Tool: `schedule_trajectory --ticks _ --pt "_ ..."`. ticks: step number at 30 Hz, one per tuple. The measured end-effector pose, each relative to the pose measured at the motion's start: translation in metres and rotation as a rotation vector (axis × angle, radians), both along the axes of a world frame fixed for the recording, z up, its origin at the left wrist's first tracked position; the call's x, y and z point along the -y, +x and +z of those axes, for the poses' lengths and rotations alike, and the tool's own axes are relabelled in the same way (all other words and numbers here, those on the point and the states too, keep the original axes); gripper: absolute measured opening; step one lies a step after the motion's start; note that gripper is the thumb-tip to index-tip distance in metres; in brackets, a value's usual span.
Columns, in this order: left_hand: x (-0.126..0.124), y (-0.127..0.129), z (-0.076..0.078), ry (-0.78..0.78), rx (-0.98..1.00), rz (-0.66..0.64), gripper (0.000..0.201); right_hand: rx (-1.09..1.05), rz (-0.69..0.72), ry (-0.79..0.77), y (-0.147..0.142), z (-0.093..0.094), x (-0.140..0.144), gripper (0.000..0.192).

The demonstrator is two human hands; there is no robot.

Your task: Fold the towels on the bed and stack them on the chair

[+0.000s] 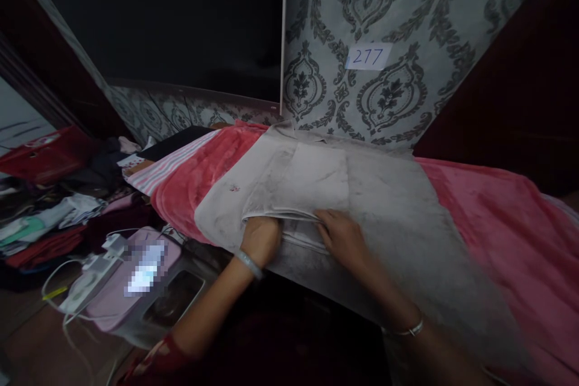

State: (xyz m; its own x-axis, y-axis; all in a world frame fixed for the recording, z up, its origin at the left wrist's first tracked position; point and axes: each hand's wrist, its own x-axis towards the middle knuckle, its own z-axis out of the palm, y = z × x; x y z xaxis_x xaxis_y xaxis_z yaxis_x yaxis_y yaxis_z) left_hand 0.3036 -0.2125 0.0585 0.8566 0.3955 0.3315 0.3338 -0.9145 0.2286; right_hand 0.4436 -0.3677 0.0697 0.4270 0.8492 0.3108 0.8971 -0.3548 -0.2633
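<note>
A folded light-grey cloth [316, 178] with a soft nap lies on a larger grey plush blanket [389, 217]. Its layered near edge is lifted a little, leaving a gap under the top layers. My left hand [262, 240] is curled at the left end of that edge, its fingertips hidden in the fold. At the right end, my right hand [342, 238] pinches the same edge between thumb and fingers. A small dark red embroidered mark [234, 189] shows on the grey fabric to the left.
Red plush fabric [199, 175] flanks the grey blanket on both sides. A dark screen [181, 18] and patterned wall stand behind. At lower left, a power strip [90, 280] with cables and a lit phone [147, 268] rest on a pink-lidded box [111, 307], near piled clothes [49, 223].
</note>
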Motion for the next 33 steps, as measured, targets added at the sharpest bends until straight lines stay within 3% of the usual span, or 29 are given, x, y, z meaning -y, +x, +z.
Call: schedule_trajectory --ticks 4,8,11,14,17,19,21,24,29,33 --pt "0.019 -0.043 0.027 -0.015 -0.025 -0.102 0.02 0.111 0.066 -0.049 -0.018 -0.003 0.009 0.026" --pt "0.019 -0.039 0.048 -0.055 0.189 -0.187 0.028 0.025 0.135 -0.007 -0.016 0.007 0.013 0.026" --pt "0.007 -0.012 0.04 0.065 0.191 -0.198 0.034 0.001 0.084 0.033 -0.003 0.01 0.008 0.035" --pt "-0.005 0.003 0.013 0.122 0.042 -0.158 0.048 0.113 0.119 -0.014 0.004 -0.005 0.001 0.047" --pt "-0.014 -0.005 -0.014 0.127 -0.029 -0.126 0.057 0.163 0.16 -0.102 0.0 -0.027 0.001 0.057" --pt "-0.02 -0.017 -0.023 0.128 -0.019 -0.128 0.059 0.149 0.153 -0.104 -0.003 -0.036 0.004 0.058" --pt "-0.028 -0.027 -0.022 0.11 0.001 -0.145 0.054 0.1 0.163 -0.103 -0.002 -0.035 0.008 0.056" --pt "-0.037 -0.029 -0.008 0.039 0.064 -0.163 0.042 -0.042 0.215 -0.1 0.008 -0.023 0.009 0.048" --pt "-0.025 -0.005 0.017 0.062 0.119 -0.163 0.039 -0.111 0.204 -0.024 0.021 -0.005 -0.011 0.047" --pt "-0.013 0.009 0.009 0.104 -0.05 -0.094 0.058 -0.031 0.135 -0.171 0.016 -0.01 -0.029 0.055"
